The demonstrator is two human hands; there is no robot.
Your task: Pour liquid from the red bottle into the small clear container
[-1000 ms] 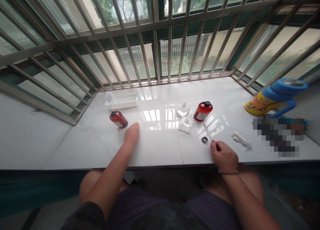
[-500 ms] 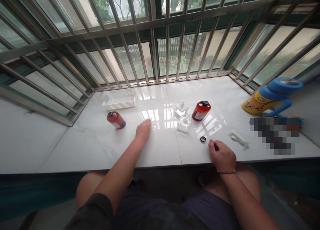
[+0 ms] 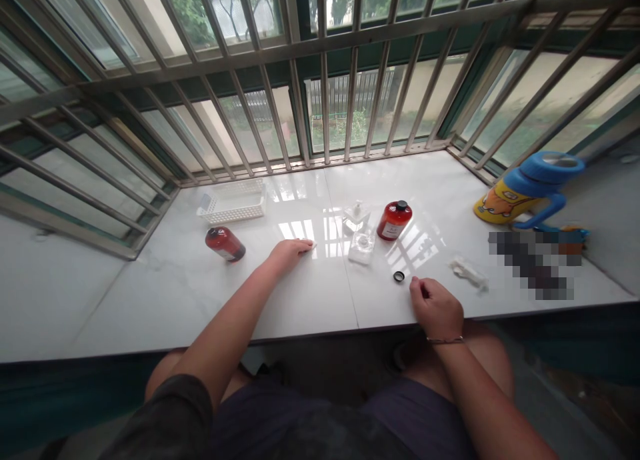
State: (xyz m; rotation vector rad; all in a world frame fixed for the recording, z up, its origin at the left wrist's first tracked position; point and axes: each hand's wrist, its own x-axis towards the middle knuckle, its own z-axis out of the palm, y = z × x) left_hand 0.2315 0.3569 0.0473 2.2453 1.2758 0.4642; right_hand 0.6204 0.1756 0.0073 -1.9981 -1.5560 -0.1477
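My left hand (image 3: pixel 291 255) reaches over the glossy white counter (image 3: pixel 310 293), its fingers pressed together and pointing right. A small pale edge shows at its fingertips, too little to name. My right hand (image 3: pixel 437 308) rests near the counter's front edge in a loose fist, with nothing visible in it. Just left of that fist lies a black ring-shaped cap (image 3: pixel 399 277). Between the hands and farther back stand a clear glass bottle (image 3: pixel 361 248), a clear piece with a white top (image 3: pixel 356 217) and a red bottle with a black cap (image 3: pixel 395 221).
Left of my left hand is a darker red bottle (image 3: pixel 225 245), with a white perforated basket (image 3: pixel 233 207) behind it. Crumpled clear plastic (image 3: pixel 468 274) lies right of my fist. A blue-and-yellow flask (image 3: pixel 525 188) stands near a blurred-out patch. Metal bars (image 3: pixel 325 107) line the window.
My left hand has slid right across the counter, and its fingers have turned to point right. My right fist stays in place beside the ring cap. The whole view has shifted slightly.
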